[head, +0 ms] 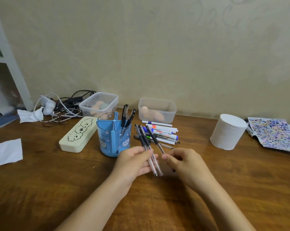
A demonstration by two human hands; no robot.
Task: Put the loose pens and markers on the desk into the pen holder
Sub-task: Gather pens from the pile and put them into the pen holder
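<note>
Two bare forearms enter from the lower edge of the view, one at each side. No sleeve, cuff or glove covers either arm up to the frame edge. The left hand (134, 161) and right hand (185, 165) carry no ring, watch, bracelet or strap on the visible surfaces. Fingernails are short. Finer detail is blurred.

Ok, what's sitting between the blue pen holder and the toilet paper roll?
In the head view, the pile of loose pens and markers lies between the pen holder and the roll.
</note>
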